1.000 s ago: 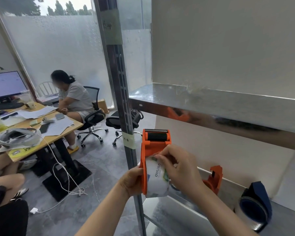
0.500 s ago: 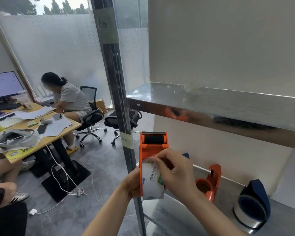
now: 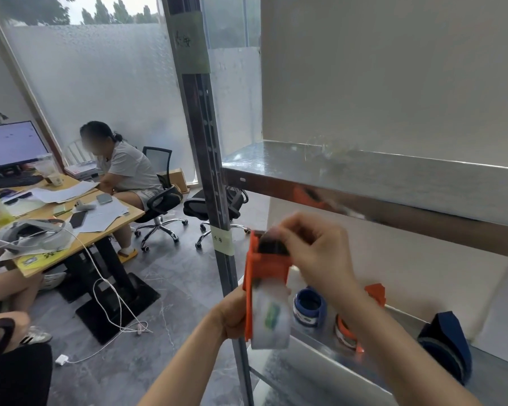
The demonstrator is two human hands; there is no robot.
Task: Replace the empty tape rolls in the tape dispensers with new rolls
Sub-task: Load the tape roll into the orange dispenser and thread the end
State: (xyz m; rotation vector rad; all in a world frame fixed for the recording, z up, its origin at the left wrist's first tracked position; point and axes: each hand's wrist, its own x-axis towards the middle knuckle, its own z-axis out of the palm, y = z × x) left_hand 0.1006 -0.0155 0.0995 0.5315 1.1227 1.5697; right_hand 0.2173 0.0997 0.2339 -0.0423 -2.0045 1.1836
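Note:
I hold an orange tape dispenser [image 3: 266,271] upright in front of the shelf post. A white tape roll with green print [image 3: 271,317] sits in it. My left hand [image 3: 232,316] grips the dispenser from the left side, low down. My right hand [image 3: 314,253] is at the dispenser's top by the black roller, fingers curled and pinching there; what they pinch is blurred. On the lower shelf [image 3: 314,356] stand a blue dispenser [image 3: 310,307], an orange dispenser [image 3: 346,332] and another blue dispenser [image 3: 446,344].
A metal shelf post [image 3: 214,200] stands right behind the held dispenser. The upper steel shelf [image 3: 364,177] juts out above my hands. To the left are a desk [image 3: 79,230] with papers and cables, office chairs and seated people.
My right hand has risen from the tape roll to the top of the dispenser by the roller. The camera has swung slightly, showing more of the lower shelf.

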